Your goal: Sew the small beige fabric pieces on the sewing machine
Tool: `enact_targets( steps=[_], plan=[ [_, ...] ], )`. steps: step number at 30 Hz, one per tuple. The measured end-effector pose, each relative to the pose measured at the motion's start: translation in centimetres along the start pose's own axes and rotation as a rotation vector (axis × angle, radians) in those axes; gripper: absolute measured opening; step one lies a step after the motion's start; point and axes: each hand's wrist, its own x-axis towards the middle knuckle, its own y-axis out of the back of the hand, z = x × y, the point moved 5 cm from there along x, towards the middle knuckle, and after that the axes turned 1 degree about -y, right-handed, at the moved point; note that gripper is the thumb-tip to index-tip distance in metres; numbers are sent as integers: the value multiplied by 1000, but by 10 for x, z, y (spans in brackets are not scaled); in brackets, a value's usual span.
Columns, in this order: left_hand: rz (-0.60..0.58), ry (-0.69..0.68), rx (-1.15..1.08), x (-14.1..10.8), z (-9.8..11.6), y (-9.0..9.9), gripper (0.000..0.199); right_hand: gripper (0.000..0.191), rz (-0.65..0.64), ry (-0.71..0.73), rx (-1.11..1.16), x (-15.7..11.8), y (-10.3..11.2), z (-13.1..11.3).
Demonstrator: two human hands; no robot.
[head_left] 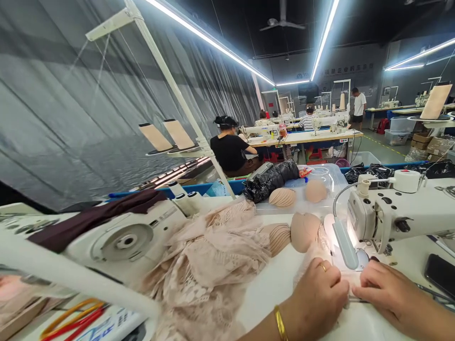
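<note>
At the sewing machine [408, 213], my left hand [320, 291], with a gold ring and bracelet, is closed on a pale pink fabric piece [350, 279]. My right hand [386, 289] has its fingers pressed down on the same fabric, close to the needle area. The machine's needle is hidden behind a small lamp [345, 244] that lights the spot. Beyond my left hand sits a beige bra cup [304, 232]; beside it lies a ribbed cup [279, 239]. A heap of beige lace fabric [209, 255] spreads over the table on the left.
A black phone [441, 274] lies at the right. Behind the table are a clear plastic bin [329, 175] and a black bag [272, 180]. A white thread stand [174, 85] rises at left, near red and orange-handled scissors [73, 322]. A seated person [231, 149] works ahead.
</note>
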Motion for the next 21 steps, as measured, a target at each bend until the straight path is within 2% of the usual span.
enact_targets(
  steps=[13, 18, 21],
  plan=[
    [19, 13, -61, -1, 1, -5, 15, 32, 17, 26, 23, 2, 8, -6],
    [24, -3, -123, 2, 4, 0, 16, 39, 10, -6, 101, 2, 7, -4],
    [48, 7, -148, 4, 2, 2, 14, 36, 27, -7, 85, 4, 6, -4]
  ],
)
